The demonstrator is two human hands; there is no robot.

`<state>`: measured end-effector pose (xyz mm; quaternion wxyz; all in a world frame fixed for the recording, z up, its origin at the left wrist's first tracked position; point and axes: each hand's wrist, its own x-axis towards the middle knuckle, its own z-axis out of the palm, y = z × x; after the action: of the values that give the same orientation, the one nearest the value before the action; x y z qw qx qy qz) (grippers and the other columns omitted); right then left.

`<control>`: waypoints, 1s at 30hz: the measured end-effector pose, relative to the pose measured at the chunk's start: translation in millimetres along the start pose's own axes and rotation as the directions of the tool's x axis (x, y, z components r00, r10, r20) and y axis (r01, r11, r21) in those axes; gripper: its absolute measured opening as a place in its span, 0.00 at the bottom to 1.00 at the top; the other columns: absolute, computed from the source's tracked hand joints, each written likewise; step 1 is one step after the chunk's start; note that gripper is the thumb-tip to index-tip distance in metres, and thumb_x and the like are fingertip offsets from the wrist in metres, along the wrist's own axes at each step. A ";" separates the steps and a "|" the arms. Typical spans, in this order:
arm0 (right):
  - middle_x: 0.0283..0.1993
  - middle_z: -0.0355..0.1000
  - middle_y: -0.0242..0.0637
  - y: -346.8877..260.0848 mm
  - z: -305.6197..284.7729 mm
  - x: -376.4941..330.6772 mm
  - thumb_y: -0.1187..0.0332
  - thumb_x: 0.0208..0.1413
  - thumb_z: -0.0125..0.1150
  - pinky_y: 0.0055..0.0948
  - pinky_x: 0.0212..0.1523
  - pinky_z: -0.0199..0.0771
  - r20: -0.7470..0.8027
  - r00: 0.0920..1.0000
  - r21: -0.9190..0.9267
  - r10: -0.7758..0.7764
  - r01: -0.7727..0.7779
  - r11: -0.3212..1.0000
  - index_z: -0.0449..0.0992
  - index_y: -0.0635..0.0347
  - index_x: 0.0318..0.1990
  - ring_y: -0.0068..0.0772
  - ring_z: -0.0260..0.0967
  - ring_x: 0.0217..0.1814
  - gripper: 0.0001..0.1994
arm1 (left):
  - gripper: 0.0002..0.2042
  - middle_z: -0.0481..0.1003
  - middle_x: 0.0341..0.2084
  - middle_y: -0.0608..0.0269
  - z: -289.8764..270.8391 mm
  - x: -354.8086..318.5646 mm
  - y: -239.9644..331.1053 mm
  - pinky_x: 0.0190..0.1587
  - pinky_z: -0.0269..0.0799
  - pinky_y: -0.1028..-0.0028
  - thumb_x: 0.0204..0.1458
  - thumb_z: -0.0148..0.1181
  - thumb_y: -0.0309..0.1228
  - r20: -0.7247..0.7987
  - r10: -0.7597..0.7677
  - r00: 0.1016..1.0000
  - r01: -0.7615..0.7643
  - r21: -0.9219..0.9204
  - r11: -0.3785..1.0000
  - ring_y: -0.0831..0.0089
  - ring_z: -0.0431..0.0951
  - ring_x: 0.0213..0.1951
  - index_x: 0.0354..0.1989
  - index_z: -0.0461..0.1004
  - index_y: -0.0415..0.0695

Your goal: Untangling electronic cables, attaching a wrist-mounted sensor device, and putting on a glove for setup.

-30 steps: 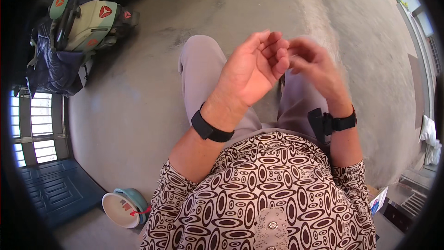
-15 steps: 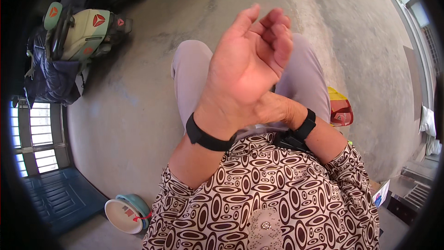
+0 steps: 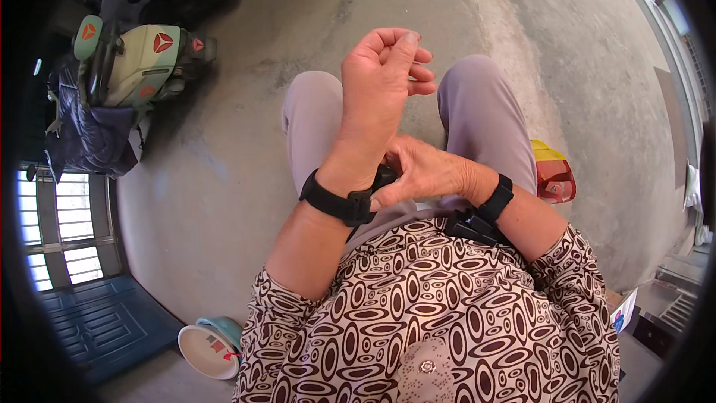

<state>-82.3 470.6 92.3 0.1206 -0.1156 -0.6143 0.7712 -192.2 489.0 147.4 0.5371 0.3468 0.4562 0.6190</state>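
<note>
My left hand (image 3: 384, 78) is raised above my lap, fingers loosely curled with gaps between them, nothing visible in it. A black wristband (image 3: 335, 201) with a buckle circles my left wrist. My right hand (image 3: 429, 172) reaches across to that wrist; its thumb and fingers grip the band beside a dark block, which the hand partly covers. On my right wrist sits a second black band (image 3: 496, 200), with a black block (image 3: 473, 225) against the patterned top (image 3: 447, 298). Both hands are over my lap, between the knees of my light purple trousers (image 3: 485, 104).
To the left stands a pale green scooter (image 3: 142, 63) with a dark padded jacket (image 3: 89, 130) on it. A blue door panel (image 3: 112, 321) and a white basin (image 3: 205, 351) are at lower left. A red and yellow bag (image 3: 553, 175) rests on the concrete floor (image 3: 611, 127) at right.
My left hand has turned from palm showing to its thumb side and dropped slightly. My right hand has come out from behind the left wrist, now visibly gripping the band.
</note>
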 end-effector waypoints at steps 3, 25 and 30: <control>0.35 0.73 0.27 -8.0 5.7 1.0 0.67 0.46 0.71 0.20 0.39 0.68 -0.001 1.000 0.030 0.029 -0.029 0.999 0.74 0.69 0.45 0.18 0.66 0.37 0.21 | 0.07 0.76 0.29 0.63 -6.6 2.3 -2.4 0.29 0.77 0.75 0.59 0.58 0.31 0.011 0.177 0.984 -0.170 0.352 0.920 0.77 0.76 0.26 0.39 0.73 0.40; 0.42 0.74 0.30 -6.5 12.1 -24.1 0.68 0.53 0.67 0.20 0.47 0.70 0.129 0.958 0.344 0.255 -0.284 0.895 0.70 0.70 0.53 0.16 0.70 0.44 0.22 | 0.09 0.74 0.28 0.67 -45.8 -6.4 -37.2 0.30 0.71 0.78 0.60 0.57 0.34 -0.087 -0.338 0.937 0.325 -0.136 0.936 0.80 0.72 0.27 0.42 0.73 0.42; 0.40 0.76 0.31 24.4 -16.7 -26.0 0.69 0.58 0.61 0.21 0.45 0.74 -0.176 0.945 0.420 0.277 -0.182 0.889 0.72 0.62 0.49 0.18 0.72 0.43 0.13 | 0.08 0.75 0.28 0.65 -53.8 -45.6 -45.6 0.28 0.71 0.80 0.60 0.56 0.32 -0.072 -0.322 0.944 0.312 -0.123 0.942 0.81 0.72 0.25 0.41 0.72 0.40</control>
<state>-53.4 472.1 65.7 0.1197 -0.2498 -0.4081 0.8699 -217.5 434.3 89.0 0.6266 0.2103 0.4951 0.5639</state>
